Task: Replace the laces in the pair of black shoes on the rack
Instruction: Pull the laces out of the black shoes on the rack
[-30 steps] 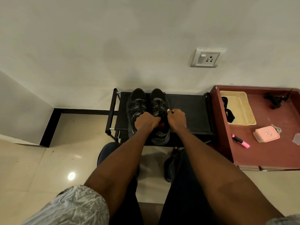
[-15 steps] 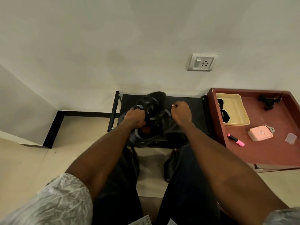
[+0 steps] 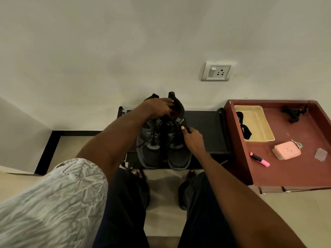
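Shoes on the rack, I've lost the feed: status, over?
Left hand grips heels of black shoes. Right hand pinches right shoe's tongue area. Laces still threaded. Both shoes on rack, nothing in the way.

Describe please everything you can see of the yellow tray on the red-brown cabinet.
The yellow tray is a shallow rectangular basin, plastic by its look, pale cream-yellow with a raised rim and sloping walls. It lies flat near the back left corner of the red-brown cabinet, right of the shoe rack. Something black, perhaps laces or cloth, lies in its left part and hangs over the left rim; the rest of the floor is bare. Neither of the hands touches it.
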{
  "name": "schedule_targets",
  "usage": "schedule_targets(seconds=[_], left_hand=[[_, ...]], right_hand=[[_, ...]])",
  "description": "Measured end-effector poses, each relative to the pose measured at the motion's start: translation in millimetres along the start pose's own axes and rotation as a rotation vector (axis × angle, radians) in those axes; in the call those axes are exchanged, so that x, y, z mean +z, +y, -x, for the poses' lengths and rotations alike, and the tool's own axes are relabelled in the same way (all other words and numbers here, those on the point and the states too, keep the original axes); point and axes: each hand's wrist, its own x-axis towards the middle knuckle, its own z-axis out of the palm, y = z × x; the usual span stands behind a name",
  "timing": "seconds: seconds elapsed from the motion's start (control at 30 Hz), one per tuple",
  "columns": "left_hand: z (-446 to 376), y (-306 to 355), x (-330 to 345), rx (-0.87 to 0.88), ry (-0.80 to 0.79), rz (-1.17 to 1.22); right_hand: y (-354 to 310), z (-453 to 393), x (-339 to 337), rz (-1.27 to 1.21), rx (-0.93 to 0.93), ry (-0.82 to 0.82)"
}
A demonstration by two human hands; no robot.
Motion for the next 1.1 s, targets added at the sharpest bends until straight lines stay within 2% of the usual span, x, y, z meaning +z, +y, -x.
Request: schedule_targets(seconds=[0.1, 0.27, 0.5, 0.63, 0.73, 0.87, 1.0, 1.1], left_hand=[[-28.1, -9.4, 16.9, 0.046, -0.034, -0.028], [-61.9, -24.1, 54.7, 0.095, -0.05, -0.032], [-60.7, -15.4, 58.6, 0.009, -0.017, 0.071], [-26.6, 11.4, 39.7, -0.201, 0.131, 0.368], [19.4, 45.0, 24.3, -0.467, 0.313, 0.701], [63.2, 78.0, 20.9, -0.737, 0.502, 0.959], [83.5, 105.9, 16.0, -0.881, 0.667, 1.228], [85.4, 121.3, 12.2, -0.925, 0.662, 1.341]], right_hand=[[12.4, -17.4, 8.3, -0.042, 0.042, 0.01], [27.3, -50.4, 22.4, 0.045, 0.079, 0.007], [26.5, -51.5, 26.5, 0.049, 0.092, 0.012], [19.7, -32.6, 8.5, 0.101, 0.067, 0.011], [0.5, -5.6, -14.1, 0.101, -0.018, 0.016], [-17.8, 28.3, -34.1, 0.13, -0.124, 0.088], [-23.1, 56.2, -43.8, 0.114, -0.19, 0.148], [-21.7, 59.6, -47.0, 0.105, -0.205, 0.144]])
